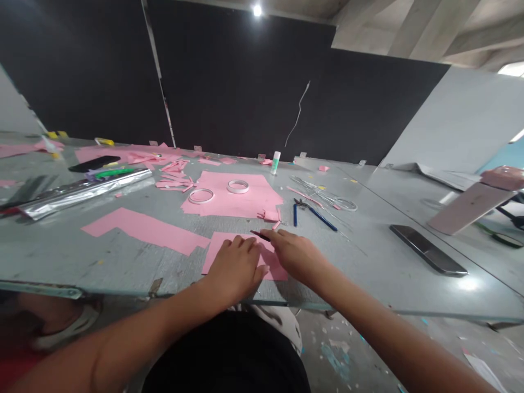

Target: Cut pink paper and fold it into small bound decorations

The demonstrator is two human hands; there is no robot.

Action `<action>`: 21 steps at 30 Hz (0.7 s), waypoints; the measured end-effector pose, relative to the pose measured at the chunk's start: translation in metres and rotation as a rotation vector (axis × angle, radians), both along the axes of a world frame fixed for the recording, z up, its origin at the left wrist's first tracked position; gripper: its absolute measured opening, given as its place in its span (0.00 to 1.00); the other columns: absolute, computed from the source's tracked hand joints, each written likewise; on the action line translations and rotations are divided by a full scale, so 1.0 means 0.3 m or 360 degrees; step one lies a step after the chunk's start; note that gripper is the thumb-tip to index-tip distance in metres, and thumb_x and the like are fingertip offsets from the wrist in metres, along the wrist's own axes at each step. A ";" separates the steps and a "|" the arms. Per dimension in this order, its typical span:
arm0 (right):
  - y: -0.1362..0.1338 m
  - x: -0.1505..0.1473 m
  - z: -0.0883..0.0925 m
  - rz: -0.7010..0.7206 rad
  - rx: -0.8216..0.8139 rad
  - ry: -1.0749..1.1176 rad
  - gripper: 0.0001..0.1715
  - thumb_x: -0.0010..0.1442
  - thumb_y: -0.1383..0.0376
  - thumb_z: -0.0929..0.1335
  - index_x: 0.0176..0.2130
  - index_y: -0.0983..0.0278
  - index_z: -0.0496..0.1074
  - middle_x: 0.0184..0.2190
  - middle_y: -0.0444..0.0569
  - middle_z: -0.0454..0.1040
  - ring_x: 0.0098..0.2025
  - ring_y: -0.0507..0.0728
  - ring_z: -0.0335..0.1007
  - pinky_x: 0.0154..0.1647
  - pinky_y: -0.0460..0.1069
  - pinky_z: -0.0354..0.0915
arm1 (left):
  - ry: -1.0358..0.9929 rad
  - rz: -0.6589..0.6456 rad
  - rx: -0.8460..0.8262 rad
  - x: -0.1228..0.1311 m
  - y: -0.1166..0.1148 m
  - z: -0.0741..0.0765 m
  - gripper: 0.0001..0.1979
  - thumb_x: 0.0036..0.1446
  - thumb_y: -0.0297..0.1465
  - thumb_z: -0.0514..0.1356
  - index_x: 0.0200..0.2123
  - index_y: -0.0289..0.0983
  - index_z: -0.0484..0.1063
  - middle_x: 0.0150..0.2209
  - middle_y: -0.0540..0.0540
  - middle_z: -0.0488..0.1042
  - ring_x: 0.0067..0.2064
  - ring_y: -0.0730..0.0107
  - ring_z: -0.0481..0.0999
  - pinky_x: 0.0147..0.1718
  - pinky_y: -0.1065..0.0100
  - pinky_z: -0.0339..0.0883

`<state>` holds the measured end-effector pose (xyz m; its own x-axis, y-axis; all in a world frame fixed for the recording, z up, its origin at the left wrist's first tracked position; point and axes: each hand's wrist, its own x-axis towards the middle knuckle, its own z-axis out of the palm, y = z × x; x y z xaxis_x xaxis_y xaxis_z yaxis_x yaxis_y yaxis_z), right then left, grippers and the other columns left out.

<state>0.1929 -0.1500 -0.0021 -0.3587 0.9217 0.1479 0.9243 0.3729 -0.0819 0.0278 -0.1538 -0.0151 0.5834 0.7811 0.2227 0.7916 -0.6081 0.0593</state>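
My left hand (237,262) presses down on a rectangular pink sheet of paper (215,255) at the table's near edge, fingers laid over it and thumb out to the side. Closed around a thin dark tool (260,236) is my right hand (298,252), low over the same sheet. The tool's tip points left, just beyond my left fingertips; its exact kind is too small to tell. Small rolled pink paper bits (271,215) lie just ahead of my hands. Left of the sheet, a cut pink paper piece (151,232) lies flat.
Two white rings, one a tape-like roll (238,186), rest on stacked pink paper (262,191). Blue-handled pliers (315,213), wire (344,203) and a phone (428,250) are to the right. A glue stick (275,163) stands behind. Foil (90,192) lies left.
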 end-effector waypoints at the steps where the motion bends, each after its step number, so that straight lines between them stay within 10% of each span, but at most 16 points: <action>1: 0.011 -0.012 -0.006 0.0022 -0.0026 -0.0029 0.28 0.61 0.72 0.57 0.59 0.58 0.60 0.45 0.52 0.74 0.41 0.56 0.72 0.37 0.47 0.63 | -0.0018 0.0017 -0.0010 0.002 -0.005 0.001 0.21 0.58 0.39 0.52 0.50 0.33 0.70 0.54 0.33 0.69 0.52 0.45 0.67 0.46 0.47 0.61; 21: 0.026 -0.012 0.017 0.0036 -0.0082 -0.0483 0.34 0.61 0.73 0.57 0.63 0.53 0.53 0.39 0.52 0.75 0.33 0.56 0.74 0.30 0.48 0.64 | -0.0048 -0.0064 0.0042 -0.057 -0.008 -0.030 0.22 0.59 0.36 0.50 0.53 0.32 0.68 0.57 0.35 0.67 0.58 0.51 0.63 0.56 0.50 0.54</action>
<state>0.1894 -0.1423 0.0030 -0.3997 0.9165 -0.0158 0.9010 0.3960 0.1771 0.0107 -0.1563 -0.0241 0.6066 0.7509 0.2611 0.7647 -0.6409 0.0666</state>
